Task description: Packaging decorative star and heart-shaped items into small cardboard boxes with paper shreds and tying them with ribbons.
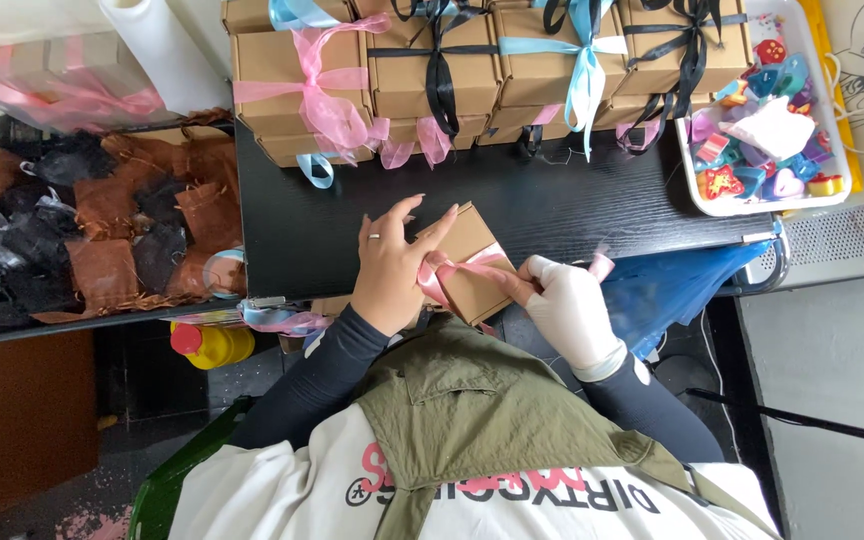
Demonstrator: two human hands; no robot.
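Small brown cardboard box [467, 262], centre of frame at the black bench [552, 205] edge: judged light, stiff-walled, crushable. Bare left hand [392, 265] steadies its side, fingers spread; gloved right hand [567, 305] pinches the soft, slippery pink ribbon [447, 268]. Best held by edges.

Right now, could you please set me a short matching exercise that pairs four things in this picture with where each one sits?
Things:
1. small brown box
2. white tray of coloured pieces
3. yellow bottle
4. stacked ribboned boxes

Places:
A. under the table edge, lower left
B. far side of the black table
C. between the left hand and the gloved right hand
D. right end of the table

Pairs: 1-C, 2-D, 3-A, 4-B
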